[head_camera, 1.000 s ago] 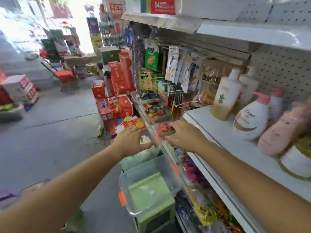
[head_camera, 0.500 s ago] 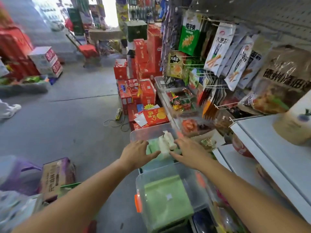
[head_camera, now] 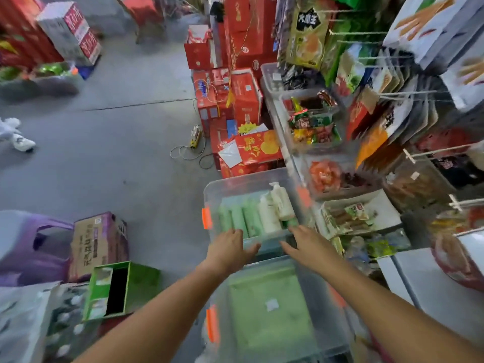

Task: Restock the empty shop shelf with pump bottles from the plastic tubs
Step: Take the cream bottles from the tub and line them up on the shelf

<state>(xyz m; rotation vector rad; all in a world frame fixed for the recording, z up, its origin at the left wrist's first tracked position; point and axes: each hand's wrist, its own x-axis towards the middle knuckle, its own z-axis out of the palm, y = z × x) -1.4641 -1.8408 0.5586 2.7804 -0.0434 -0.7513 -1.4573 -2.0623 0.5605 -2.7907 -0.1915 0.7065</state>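
Note:
A clear plastic tub (head_camera: 235,184) with orange clips stands on the floor beside the shelving. Inside lie several pale green bottles (head_camera: 248,216) and two white pump bottles (head_camera: 275,208). My left hand (head_camera: 227,247) and my right hand (head_camera: 306,244) reach over the tub's near rim with fingers stretched out, holding nothing. A second clear tub (head_camera: 330,334) sits nearer to me, under my forearms, with only a green bottom showing. The white shelf (head_camera: 432,281) shows at the right edge.
Red cartons (head_camera: 235,100) are stacked on the floor beyond the tub. Snack packets hang on pegs (head_camera: 392,100) at the right, above clear bins of sweets (head_camera: 314,119). A purple bag (head_camera: 23,247), a cardboard box (head_camera: 99,244) and a green box (head_camera: 123,289) lie at the left.
The view has tipped down from the shelf to the floor tubs. Both hands have dropped lower, reaching toward the bottles in the far tub.

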